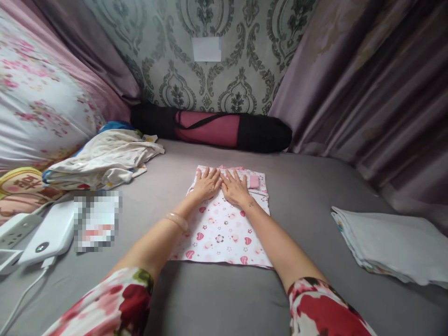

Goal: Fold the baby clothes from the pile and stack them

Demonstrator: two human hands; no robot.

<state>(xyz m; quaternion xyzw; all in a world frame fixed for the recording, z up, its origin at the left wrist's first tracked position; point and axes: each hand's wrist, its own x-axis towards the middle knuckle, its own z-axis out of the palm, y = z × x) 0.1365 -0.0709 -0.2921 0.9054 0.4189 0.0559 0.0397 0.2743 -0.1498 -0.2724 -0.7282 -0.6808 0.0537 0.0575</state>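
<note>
A white garment (219,233) printed with pink hearts and small flowers lies partly folded on the grey sheet (217,298). Both hands press flat on its far part. My left hand (207,183) rests on the upper left of the cloth, fingers spread. Close beside it, my right hand (235,187) lies with fingers apart, its thumb side near the left hand. Just right of the right hand shows a pink cuff (254,181) on the folded-over layer. What kind of garment it is, I cannot tell for sure.
A black and maroon long bag (206,128) lies along the wall. Crumpled clothes (108,156) are heaped at left, near a white power bank (49,233) and a power strip (17,231). Folded pale cloth (392,242) lies at right. Purple curtains (364,79) hang at the sides.
</note>
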